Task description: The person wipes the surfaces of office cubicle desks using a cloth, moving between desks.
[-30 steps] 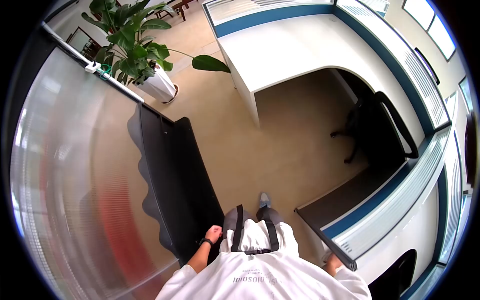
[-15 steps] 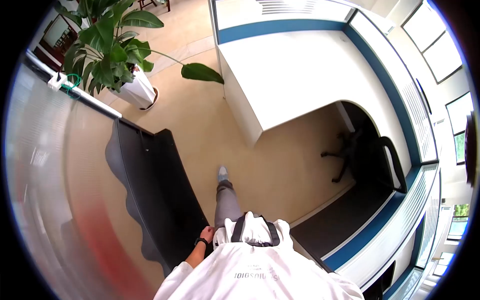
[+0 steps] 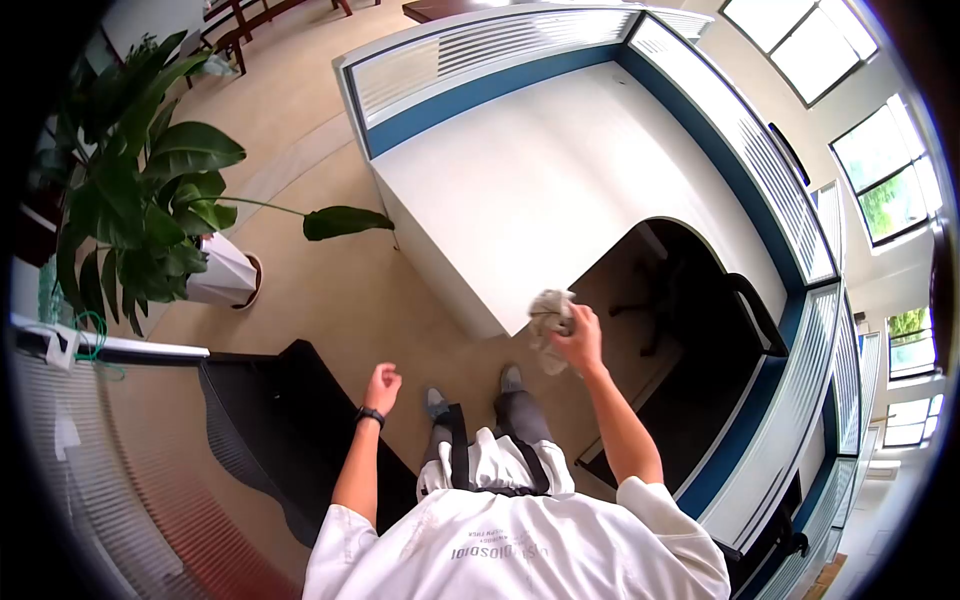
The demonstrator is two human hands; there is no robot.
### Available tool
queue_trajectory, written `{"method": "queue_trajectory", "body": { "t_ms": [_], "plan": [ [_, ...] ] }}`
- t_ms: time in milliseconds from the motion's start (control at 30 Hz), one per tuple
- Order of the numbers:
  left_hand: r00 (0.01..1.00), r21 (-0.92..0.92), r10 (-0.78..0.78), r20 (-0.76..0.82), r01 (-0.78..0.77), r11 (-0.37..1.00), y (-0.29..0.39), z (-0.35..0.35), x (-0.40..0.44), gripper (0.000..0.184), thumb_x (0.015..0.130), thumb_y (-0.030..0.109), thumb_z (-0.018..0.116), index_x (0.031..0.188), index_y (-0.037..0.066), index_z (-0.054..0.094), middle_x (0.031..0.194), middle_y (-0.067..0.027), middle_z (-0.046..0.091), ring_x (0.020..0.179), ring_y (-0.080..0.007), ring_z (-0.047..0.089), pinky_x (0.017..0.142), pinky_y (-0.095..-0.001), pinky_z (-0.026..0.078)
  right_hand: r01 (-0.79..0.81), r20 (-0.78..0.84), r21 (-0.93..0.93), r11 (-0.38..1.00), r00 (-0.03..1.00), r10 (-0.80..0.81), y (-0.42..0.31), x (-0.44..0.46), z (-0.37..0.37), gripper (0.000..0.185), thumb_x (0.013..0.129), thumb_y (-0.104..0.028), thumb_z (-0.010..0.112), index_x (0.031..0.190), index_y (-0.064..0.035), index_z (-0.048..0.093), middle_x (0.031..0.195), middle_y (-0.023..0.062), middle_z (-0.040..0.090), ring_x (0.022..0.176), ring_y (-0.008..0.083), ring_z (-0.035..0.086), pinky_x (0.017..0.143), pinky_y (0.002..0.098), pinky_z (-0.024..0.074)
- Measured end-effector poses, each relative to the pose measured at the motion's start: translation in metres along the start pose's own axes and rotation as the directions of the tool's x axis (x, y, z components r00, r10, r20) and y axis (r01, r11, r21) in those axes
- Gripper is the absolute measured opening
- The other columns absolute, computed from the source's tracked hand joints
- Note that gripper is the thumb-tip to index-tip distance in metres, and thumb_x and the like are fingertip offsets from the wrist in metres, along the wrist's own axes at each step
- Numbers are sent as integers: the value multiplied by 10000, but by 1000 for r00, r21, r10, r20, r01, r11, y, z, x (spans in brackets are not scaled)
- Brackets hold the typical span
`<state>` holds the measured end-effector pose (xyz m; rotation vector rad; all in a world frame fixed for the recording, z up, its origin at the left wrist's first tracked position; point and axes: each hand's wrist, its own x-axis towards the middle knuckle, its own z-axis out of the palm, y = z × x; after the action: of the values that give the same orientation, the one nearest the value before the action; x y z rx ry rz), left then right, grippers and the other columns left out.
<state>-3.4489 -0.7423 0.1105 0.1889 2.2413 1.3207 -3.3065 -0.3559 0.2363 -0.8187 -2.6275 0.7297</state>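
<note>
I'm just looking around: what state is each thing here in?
Cloth, crumpled
Right hand, closed on the cloth
Left hand, fingers partly curled, nothing visibly held
Dark wristband, worn
Plant, leafy, potted
Chair, standing at the desk
Windows, bright; open or shut unclear

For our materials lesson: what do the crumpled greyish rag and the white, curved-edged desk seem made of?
Crumpled greyish rag: probably cloth, matt; soft folds bunch in the right hand. White, curved-edged desk: perhaps laminated board, smooth; its flat top shows faint sheen.
</note>
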Motion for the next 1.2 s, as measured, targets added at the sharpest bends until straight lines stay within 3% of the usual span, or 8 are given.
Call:
{"method": "queue_trajectory", "body": {
  "t_ms": [100,167,200,300,400,667,900,1200],
  "plan": [
    [917,125,398,-19,-393,911,87,37,48,497,713,110,692,1179,91,520,1016,-86,604,958,-236,576,819,-351,479,61,294,-51,997,955,-43,-14,29,68,763,567,-291,798,1257,-130,515,1261,108,479,1179,329,419,955,547,353],
    [827,294,558,66,-550,781,137,71,66,632,649,112,704,1243,121,487,1122,-103,552,1089,-290,506,896,-400,440,163,290,-315,935,955,-68,-29,13,104,959,564,-344,806,1390,-195,342,1403,115,321,1315,344,267,990,668,239],
    [826,351,544,148,-558,752,156,88,70,678,640,124,714,1270,137,465,1174,-99,523,1129,-289,473,914,-411,425,135,372,-333,933,928,-1,-26,16,115,1060,572,-367,808,1438,-230,211,1451,120,228,1366,359,168,1000,705,185],
    [822,570,450,348,-567,594,188,140,83,718,661,140,704,1319,186,420,1294,-101,418,1212,-299,390,932,-438,403,156,381,-287,945,924,-37,-26,22,107,1002,587,-365,794,1414,-164,264,1431,128,254,1346,362,199,982,697,211],
    [868,647,434,242,-478,594,175,184,104,621,746,158,631,1326,219,417,1286,-135,379,1207,-339,372,902,-476,403,246,452,-323,914,889,-80,-16,42,114,893,578,-295,771,1339,-96,348,1367,140,289,1284,366,249,926,689,266],
    [988,637,153,13,-126,760,198,188,128,619,675,163,696,1234,176,429,1224,-129,399,1167,-346,392,900,-502,389,563,567,-172,808,728,-387,-10,123,110,699,612,-269,736,1239,-156,450,1209,64,427,1140,282,386,883,618,311],
    [948,588,92,-305,111,801,203,169,204,626,658,196,724,1213,185,435,1202,-116,413,1136,-340,422,856,-497,416,773,621,-56,631,522,-585,-37,221,153,640,618,-250,730,1200,-194,471,1196,48,435,1129,266,395,881,616,304],
    [861,426,46,-507,204,881,209,86,349,553,712,163,678,1218,204,460,1205,-111,438,1115,-362,444,855,-498,427,765,525,36,643,533,-664,-127,356,233,444,696,-205,675,1111,-212,517,1121,36,479,1079,267,438,875,614,311]
  ]
}}
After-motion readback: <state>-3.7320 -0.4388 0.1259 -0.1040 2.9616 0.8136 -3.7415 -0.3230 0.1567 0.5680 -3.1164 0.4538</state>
